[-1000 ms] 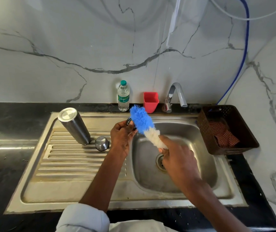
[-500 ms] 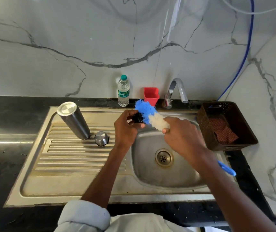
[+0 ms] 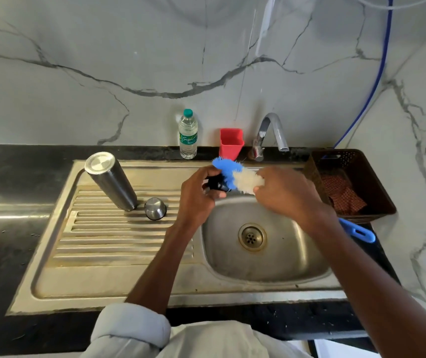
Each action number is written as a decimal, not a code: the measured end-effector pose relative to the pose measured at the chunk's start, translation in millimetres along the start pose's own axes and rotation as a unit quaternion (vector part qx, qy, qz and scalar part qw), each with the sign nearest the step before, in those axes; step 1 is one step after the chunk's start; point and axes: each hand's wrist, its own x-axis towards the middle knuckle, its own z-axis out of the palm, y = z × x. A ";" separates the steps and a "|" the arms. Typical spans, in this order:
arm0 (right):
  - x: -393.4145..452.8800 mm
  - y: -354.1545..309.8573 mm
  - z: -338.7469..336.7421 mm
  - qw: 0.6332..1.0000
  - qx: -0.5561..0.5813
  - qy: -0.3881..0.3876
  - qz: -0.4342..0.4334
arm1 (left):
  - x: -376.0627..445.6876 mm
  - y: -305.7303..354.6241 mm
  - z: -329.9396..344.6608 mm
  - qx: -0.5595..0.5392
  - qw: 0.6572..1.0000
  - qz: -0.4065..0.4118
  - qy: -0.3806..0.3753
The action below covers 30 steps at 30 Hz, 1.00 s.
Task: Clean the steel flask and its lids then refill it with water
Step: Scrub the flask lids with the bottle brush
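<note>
The steel sink unit (image 3: 108, 285) fills the middle of the frame, its ribbed drainboard on the left, its basin (image 3: 271, 264) with the drain right of centre. On the drainboard, upper left of centre, the steel flask (image 3: 112, 182) stands mouth-down, base up, and just beside it to the right the small steel cap (image 3: 155, 208) sits dome-up on the ribs. At the right edge of the counter a brown plastic basket (image 3: 377, 177) holds a checked cloth (image 3: 343, 195). Your right hand (image 3: 286, 195) grips the bottle brush (image 3: 240, 178) over the back rim of the basin, fingers curled round it right where the white bristles start, and the blue handle end pokes out behind your wrist at mid right. Your left hand (image 3: 199, 196) holds the small black inner lid (image 3: 217, 184), thumb and fingers curled round it, and the brush's blue bristle tip is pressed against it. Along the back wall stand the water bottle (image 3: 188, 135), the red cup (image 3: 231, 143) and the tap (image 3: 271, 133).
</note>
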 end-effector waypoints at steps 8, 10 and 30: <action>-8.6 -3.2 11.5 0.998 -0.009 0.053 -0.015 | -2.1 10.4 11.7 -0.149 0.978 -0.142 0.030; -11.5 0.5 17.1 0.998 0.008 0.059 -0.019 | 3.2 8.1 6.9 -0.207 0.957 -0.194 0.051; -25.4 13.6 76.8 0.796 0.567 -0.126 0.171 | 5.5 4.9 11.8 -0.572 0.718 -0.392 0.050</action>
